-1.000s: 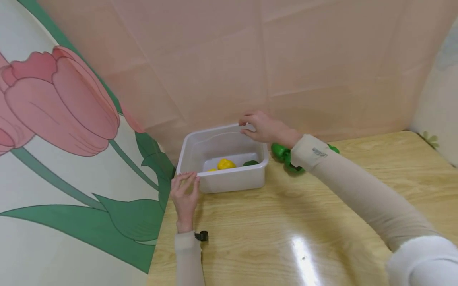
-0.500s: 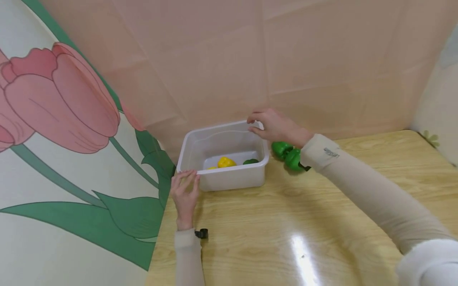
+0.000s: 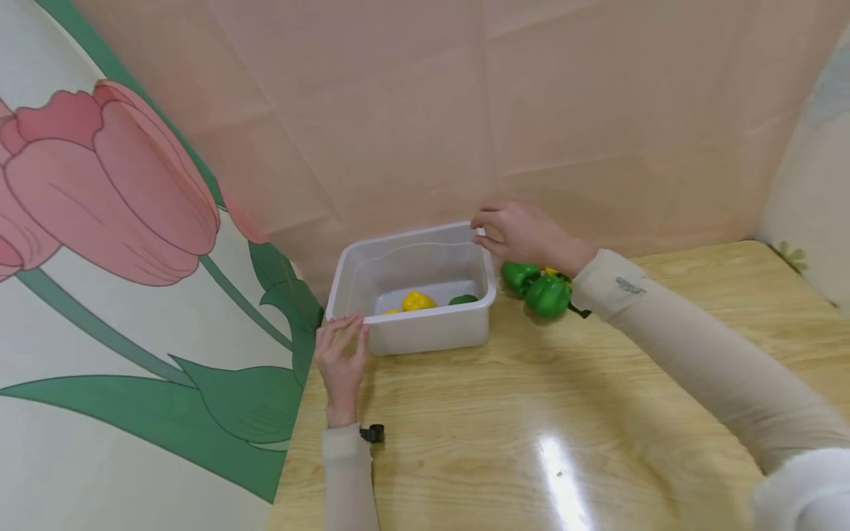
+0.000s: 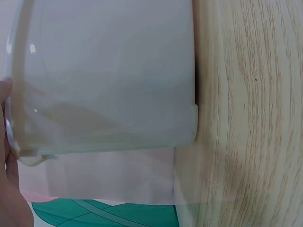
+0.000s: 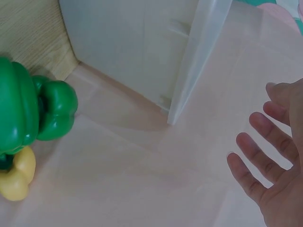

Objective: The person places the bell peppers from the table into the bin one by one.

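A pale grey plastic bin [image 3: 428, 335] stands on the wooden table near the back wall. At its front left corner my left hand [image 3: 341, 361] holds the rim, fingertips over the edge; the left wrist view shows the bin's outer wall [image 4: 113, 75]. Inside lie a yellow bell pepper [image 3: 418, 300], a sliver of more yellow and a partly hidden green one [image 3: 462, 299]. My right hand [image 3: 524, 232] hovers by the back right corner, fingers loosely bent around nothing. In the right wrist view that hand [image 5: 279, 151] is apart from the rim [image 5: 194, 71].
Right of the bin, two green bell peppers [image 3: 547, 296] sit close together, with a yellow pepper [image 5: 18, 175] beside them, mostly hidden by my right arm in the head view. A pinkish sheet [image 3: 398, 147] covers the back wall; a tulip-painted wall [image 3: 99, 332] borders the left.
My right hand has drifted right, from over the bin's back rim to its right corner, uncovering more of the green peppers and some yellow. My left hand stays at the front left corner.
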The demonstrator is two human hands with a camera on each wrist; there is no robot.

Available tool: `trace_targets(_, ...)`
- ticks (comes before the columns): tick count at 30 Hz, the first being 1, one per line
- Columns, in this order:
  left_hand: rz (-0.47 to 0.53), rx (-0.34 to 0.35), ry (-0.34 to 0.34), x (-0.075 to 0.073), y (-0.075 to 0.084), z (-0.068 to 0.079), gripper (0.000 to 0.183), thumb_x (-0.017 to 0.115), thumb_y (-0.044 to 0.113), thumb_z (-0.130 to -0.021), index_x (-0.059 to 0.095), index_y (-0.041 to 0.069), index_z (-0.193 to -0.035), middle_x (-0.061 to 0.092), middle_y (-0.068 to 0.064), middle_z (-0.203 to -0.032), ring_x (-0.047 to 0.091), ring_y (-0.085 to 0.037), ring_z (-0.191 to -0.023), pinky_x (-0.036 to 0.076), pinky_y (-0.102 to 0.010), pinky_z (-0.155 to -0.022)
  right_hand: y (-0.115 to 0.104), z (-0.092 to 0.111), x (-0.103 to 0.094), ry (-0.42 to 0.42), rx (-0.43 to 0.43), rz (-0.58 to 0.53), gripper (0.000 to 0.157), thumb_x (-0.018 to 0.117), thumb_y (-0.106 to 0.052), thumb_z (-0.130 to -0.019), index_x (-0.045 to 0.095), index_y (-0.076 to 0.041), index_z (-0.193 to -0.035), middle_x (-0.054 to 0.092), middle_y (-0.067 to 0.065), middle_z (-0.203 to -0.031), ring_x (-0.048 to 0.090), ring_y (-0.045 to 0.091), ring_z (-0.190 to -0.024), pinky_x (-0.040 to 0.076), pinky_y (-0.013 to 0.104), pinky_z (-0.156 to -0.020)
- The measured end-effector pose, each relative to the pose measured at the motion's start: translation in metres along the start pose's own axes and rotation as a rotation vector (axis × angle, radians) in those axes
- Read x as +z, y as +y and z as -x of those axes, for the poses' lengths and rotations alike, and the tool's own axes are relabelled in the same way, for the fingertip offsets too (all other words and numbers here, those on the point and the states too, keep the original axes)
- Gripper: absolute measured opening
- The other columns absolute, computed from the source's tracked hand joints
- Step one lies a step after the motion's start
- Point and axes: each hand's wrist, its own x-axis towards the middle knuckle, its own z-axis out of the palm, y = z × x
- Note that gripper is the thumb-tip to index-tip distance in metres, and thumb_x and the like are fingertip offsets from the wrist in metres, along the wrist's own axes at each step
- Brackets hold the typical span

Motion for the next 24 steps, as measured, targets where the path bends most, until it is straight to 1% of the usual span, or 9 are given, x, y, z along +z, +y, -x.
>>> trace_targets(4, 0.004, 0.002, 0.003, 0.0, 0.0, 0.0, 0.02, 0.088, 0.0, -0.086, 0.085, 0.004, -0.105, 0.08, -0.015, -0.105, 0.072, -0.039, -0.102, 0.051, -0.048, -0.106, 0.003, 0.006, -0.001, 0.02, -0.001, -0.003, 0.024, 0.076, -0.023, -0.1, 0.076, -0.005, -0.116, 0.073, 0.011, -0.114, 0.071, 0.032, -0.099, 0.06, 0.054, -0.089)
trace_targets(8, 0.015, 0.004, 0.015, -0.001, 0.001, 0.001, 0.021, 0.09, -0.002, -0.083, 0.085, 0.003, -0.103, 0.08, -0.016, -0.104, 0.071, -0.041, -0.1, 0.052, -0.053, -0.104, 0.008, 0.011, 0.0, 0.042, -0.019, 0.003, 0.023, 0.077, -0.022, -0.1, 0.077, -0.005, -0.115, 0.073, 0.011, -0.111, 0.071, 0.031, -0.096, 0.06, 0.053, -0.087)
trace_targets(11, 0.025, 0.006, 0.022, -0.002, 0.001, 0.002, 0.023, 0.091, -0.003, -0.081, 0.085, 0.002, -0.103, 0.08, -0.016, -0.103, 0.071, -0.041, -0.1, 0.051, -0.051, -0.104, 0.012, 0.016, 0.004, 0.049, -0.025, 0.006, 0.023, 0.077, -0.023, -0.1, 0.077, -0.006, -0.115, 0.073, 0.011, -0.111, 0.07, 0.031, -0.095, 0.06, 0.053, -0.085)
trace_targets(15, 0.021, 0.0, 0.014, -0.003, 0.002, 0.003, 0.024, 0.09, -0.003, -0.081, 0.085, 0.003, -0.103, 0.08, -0.016, -0.104, 0.071, -0.04, -0.101, 0.051, -0.048, -0.105, 0.017, 0.021, 0.006, 0.052, -0.006, 0.006, 0.023, 0.078, -0.023, -0.099, 0.078, -0.007, -0.115, 0.073, 0.011, -0.113, 0.07, 0.032, -0.098, 0.059, 0.054, -0.089)
trace_targets(18, 0.013, -0.003, 0.009, -0.003, 0.002, 0.003, 0.023, 0.09, -0.002, -0.083, 0.085, 0.003, -0.104, 0.08, -0.016, -0.105, 0.071, -0.04, -0.101, 0.051, -0.05, -0.105, 0.021, 0.024, 0.007, 0.048, 0.008, 0.01, 0.023, 0.078, -0.023, -0.099, 0.078, -0.007, -0.115, 0.072, 0.01, -0.113, 0.069, 0.032, -0.099, 0.059, 0.055, -0.089)
trace_targets(21, 0.013, -0.003, 0.006, -0.003, 0.003, 0.002, 0.022, 0.088, -0.001, -0.085, 0.085, 0.004, -0.106, 0.08, -0.015, -0.105, 0.071, -0.04, -0.101, 0.052, -0.052, -0.103, 0.025, 0.027, 0.007, 0.043, 0.014, 0.017, 0.022, 0.077, -0.022, -0.099, 0.078, -0.007, -0.114, 0.071, 0.009, -0.109, 0.068, 0.03, -0.096, 0.059, 0.053, -0.087)
trace_targets(24, 0.014, 0.001, 0.007, -0.002, 0.003, 0.001, 0.021, 0.088, 0.0, -0.085, 0.085, 0.004, -0.106, 0.08, -0.015, -0.105, 0.071, -0.04, -0.1, 0.052, -0.051, -0.102, 0.029, 0.031, 0.008, 0.042, 0.016, 0.025, 0.023, 0.077, -0.023, -0.099, 0.078, -0.005, -0.114, 0.071, 0.01, -0.109, 0.069, 0.031, -0.094, 0.06, 0.053, -0.086)
